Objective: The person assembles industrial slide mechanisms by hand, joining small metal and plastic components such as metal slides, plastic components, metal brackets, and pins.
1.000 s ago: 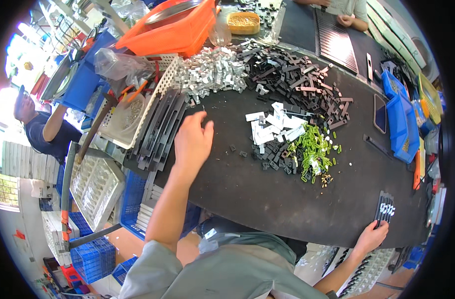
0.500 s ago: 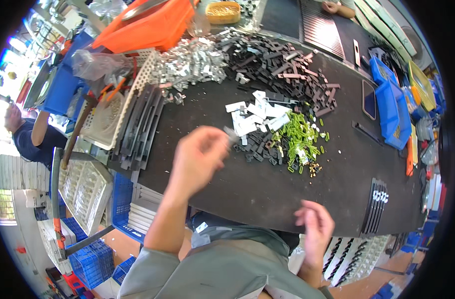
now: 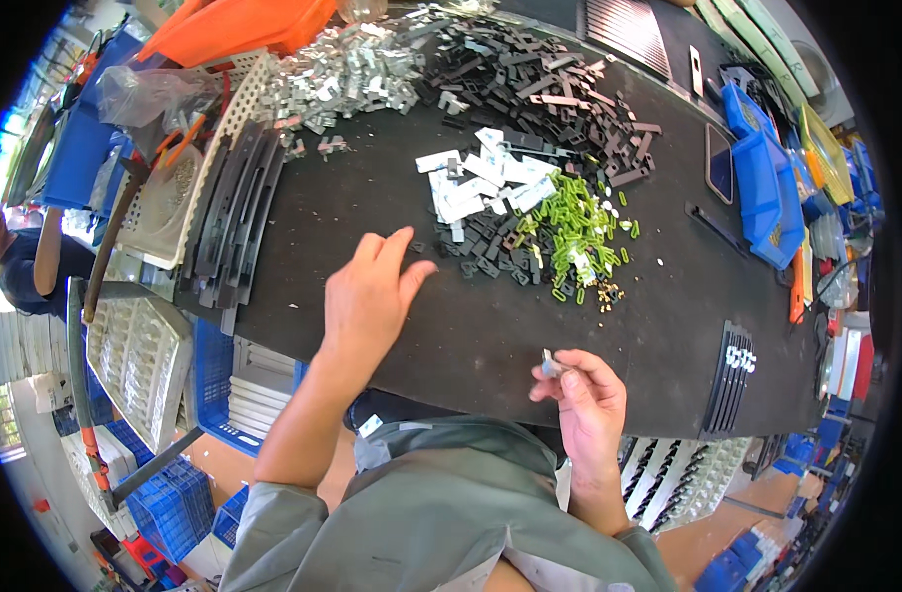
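Note:
My right hand (image 3: 591, 400) pinches a small silver metal part (image 3: 551, 366) between thumb and fingers above the near side of the dark table. Further left, my left hand (image 3: 364, 301) has its thumb and fingers apart with nothing held between them. Its fingertips are close to the left edge of a heap of small black clips (image 3: 495, 242). White slips (image 3: 486, 178) lie against that heap. Bright green ring-shaped pieces (image 3: 574, 222) are piled to its right, with tiny brass-coloured bits (image 3: 609, 295) at their near edge.
Silver metal parts (image 3: 347, 74) and dark flat pieces (image 3: 530, 74) are heaped at the back. Long dark strips (image 3: 236, 212) stand beside a white basket (image 3: 236, 123) on the left. A phone (image 3: 719, 165), blue bins (image 3: 767, 202) and slotted black strips (image 3: 729, 385) are on the right.
A small greyish piece was at my left fingertips; now those fingers are spread. My right hand, empty before, has come up and inward and now holds a small silver part. The view has shifted.

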The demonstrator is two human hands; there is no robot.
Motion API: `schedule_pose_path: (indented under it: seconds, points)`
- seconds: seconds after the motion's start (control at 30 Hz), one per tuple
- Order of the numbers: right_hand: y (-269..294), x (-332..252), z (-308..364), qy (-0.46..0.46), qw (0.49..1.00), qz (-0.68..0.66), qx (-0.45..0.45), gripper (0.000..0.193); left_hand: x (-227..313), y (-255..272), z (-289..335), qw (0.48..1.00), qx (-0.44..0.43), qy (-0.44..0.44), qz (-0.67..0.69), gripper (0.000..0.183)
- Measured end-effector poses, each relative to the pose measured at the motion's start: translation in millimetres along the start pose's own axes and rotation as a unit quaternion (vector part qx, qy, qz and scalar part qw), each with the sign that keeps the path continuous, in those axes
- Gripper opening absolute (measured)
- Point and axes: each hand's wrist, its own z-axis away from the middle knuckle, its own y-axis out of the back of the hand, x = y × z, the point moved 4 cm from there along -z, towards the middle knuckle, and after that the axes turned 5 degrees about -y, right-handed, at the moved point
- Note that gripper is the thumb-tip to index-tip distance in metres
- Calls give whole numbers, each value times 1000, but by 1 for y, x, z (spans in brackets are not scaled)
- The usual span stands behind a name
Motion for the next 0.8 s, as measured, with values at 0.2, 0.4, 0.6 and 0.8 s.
schedule_pose_path:
  seconds: [0.2,0.4,0.6,0.8]
  points:
    - [1,3,9,-39,997,-33,61,27,15,-5,6,999,-27,-23,11,12]
    - [12,-1,10,-23,999,-26,15,31,54,-2,17,993,-86,-52,66,15]
    - [14,16,12,-121,948,-273,-105,47,61,-6,14,972,-118,-179,93,18]
    - [-3,-1,16,-168,970,-174,1,43,75,-18,34,947,-95,-258,167,19]
